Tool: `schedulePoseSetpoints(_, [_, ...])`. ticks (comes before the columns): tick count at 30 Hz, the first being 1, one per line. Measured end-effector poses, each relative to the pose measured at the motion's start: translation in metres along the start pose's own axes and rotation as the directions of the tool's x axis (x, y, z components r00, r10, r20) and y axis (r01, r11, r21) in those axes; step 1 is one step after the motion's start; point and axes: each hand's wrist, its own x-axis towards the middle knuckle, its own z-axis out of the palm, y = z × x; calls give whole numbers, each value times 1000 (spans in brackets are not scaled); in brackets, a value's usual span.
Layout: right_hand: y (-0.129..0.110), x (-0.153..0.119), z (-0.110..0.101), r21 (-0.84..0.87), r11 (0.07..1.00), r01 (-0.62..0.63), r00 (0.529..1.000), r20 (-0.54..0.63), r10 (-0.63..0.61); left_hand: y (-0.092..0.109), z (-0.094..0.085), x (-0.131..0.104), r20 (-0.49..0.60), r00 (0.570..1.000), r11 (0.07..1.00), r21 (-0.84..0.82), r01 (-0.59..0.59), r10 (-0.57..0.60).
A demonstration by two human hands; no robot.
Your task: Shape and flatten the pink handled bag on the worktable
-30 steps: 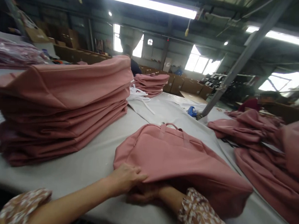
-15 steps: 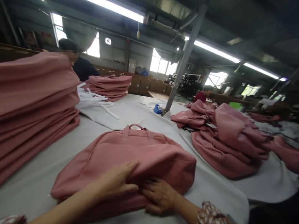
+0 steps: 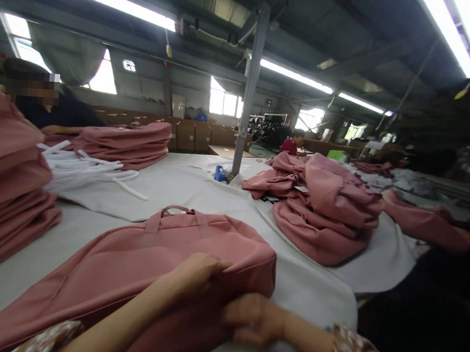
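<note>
text: none legible | labels: none legible | signs: none legible

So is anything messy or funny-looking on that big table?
Yes. The pile of pink bags on the right is a crumpled heap, while the stacks on the left lie flat and neat. White cords sprawl loose beside them. The bag under both hands looks fine.

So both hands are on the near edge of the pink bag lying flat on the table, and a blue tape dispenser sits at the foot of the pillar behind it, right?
Not quite. The head view shows both hands, left hand and right hand, on the pink bag on the table, but the bag is bulging, not flat. The small blue thing by the pillar is too small to identify.
</note>
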Motion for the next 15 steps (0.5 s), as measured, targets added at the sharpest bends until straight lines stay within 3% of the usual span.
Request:
schedulePoseSetpoints(4, [25, -3, -16, 98, 965, -243, 940, -223, 259, -5, 1, 8, 15, 995, 994, 49, 100, -101])
schedulePoseSetpoints(6, [26, -16, -15, 200, 914, -352, 847, -346, 402, -13, -3, 10, 1, 994, 994, 19, 105, -105])
schedulePoseSetpoints(7, [24, -25, -15, 266, 869, -417, 764, -416, 493, -17, -6, 10, -6, 994, 994, -3, 106, -106])
schedulePoseSetpoints(9, [20, -47, -20, 430, 743, -513, 534, -517, 669, -24, -9, 10, -17, 992, 992, -44, 120, -121])
schedulePoseSetpoints(10, [18, -56, -24, 518, 674, -526, 428, -523, 737, -25, -11, 9, -21, 992, 990, -71, 125, -127])
schedulePoseSetpoints(11, [17, -62, -29, 599, 614, -515, 360, -499, 789, -26, -12, 9, -23, 991, 987, -102, 127, -130])
schedulePoseSetpoints(12, [16, -65, -33, 669, 564, -484, 337, -453, 826, -26, -13, 8, -21, 991, 983, -137, 125, -129])
schedulePoseSetpoints(13, [16, -63, -36, 727, 524, -443, 348, -399, 848, -25, -15, 7, -16, 992, 977, -176, 120, -125])
schedulePoseSetpoints(15, [17, -51, -38, 819, 453, -352, 408, -301, 862, -23, -21, 4, -12, 993, 958, -265, 111, -119])
